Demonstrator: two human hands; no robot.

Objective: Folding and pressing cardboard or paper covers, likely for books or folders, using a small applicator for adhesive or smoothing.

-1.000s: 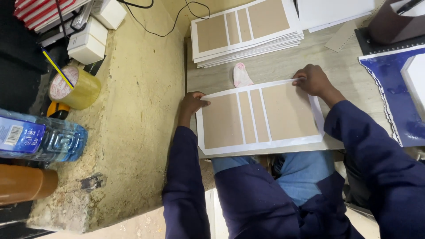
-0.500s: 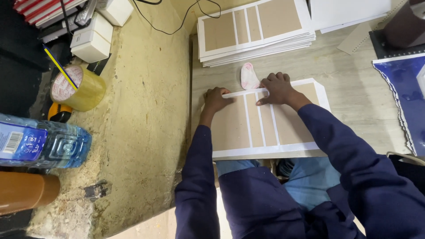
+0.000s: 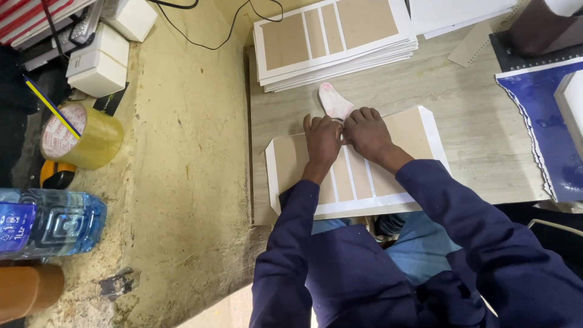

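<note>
Both hands, the left hand [image 3: 322,141] and right hand [image 3: 366,132], press flat with fingers together on the cover sheet [image 3: 358,164] at table centre; the cloth [image 3: 335,101] at twelve o'clock should wipe firmly outward.

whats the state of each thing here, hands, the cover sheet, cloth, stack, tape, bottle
left hand: flat, pressing on the cover sheet
right hand: flat on the sheet, beside the left
cover sheet: lying flat, board panels up
pink cloth: crumpled, at the fingertips
stack of sheets: piled flat
tape roll: on its side
water bottle: lying down
</note>
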